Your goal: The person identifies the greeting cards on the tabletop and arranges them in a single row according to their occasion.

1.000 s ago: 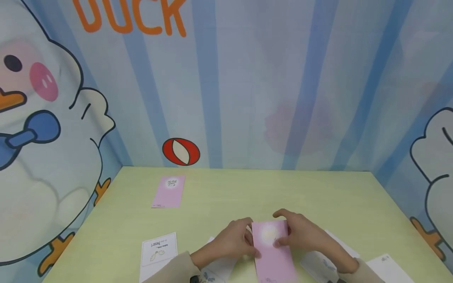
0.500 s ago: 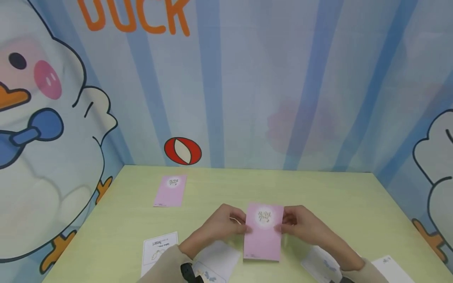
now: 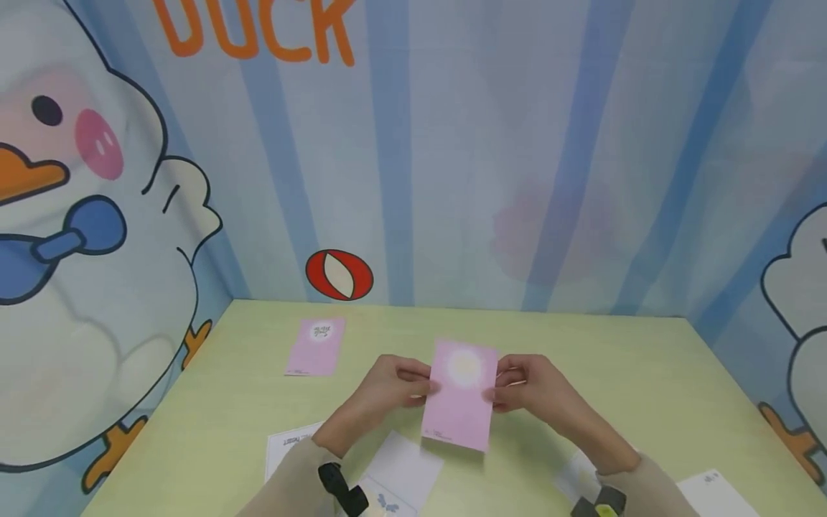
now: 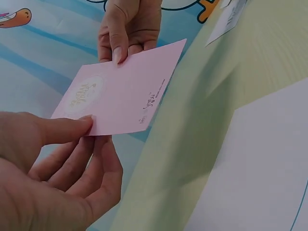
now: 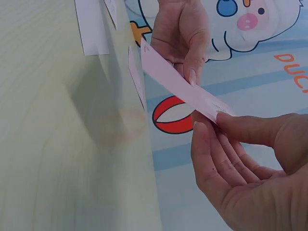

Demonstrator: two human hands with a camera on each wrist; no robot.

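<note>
A pink greeting card (image 3: 457, 413) with a pale round patch is held up over the table, folded flat. My left hand (image 3: 390, 388) pinches its left edge, thumb on top and fingers beneath. On the opposite edge my right hand (image 3: 539, 388) pinches it the same way. In the left wrist view the card (image 4: 130, 89) shows gold lettering in its circle and small dark print near one end. The right wrist view catches the card (image 5: 173, 86) at a slant, its shadow falling on the table.
Another pink card (image 3: 316, 348) lies at the table's back left. White cards rest nearer: one (image 3: 281, 449) beside the left sleeve, an unfolded one (image 3: 407, 467) below the held card, one (image 3: 575, 477) by the right wrist, another (image 3: 717, 495) at front right. A duck-print cloth (image 3: 452, 143) stands behind.
The pink card, first seen long and opened out, is now folded to a shorter shape. Both hands have raised it and carried it away from the body and slightly left.
</note>
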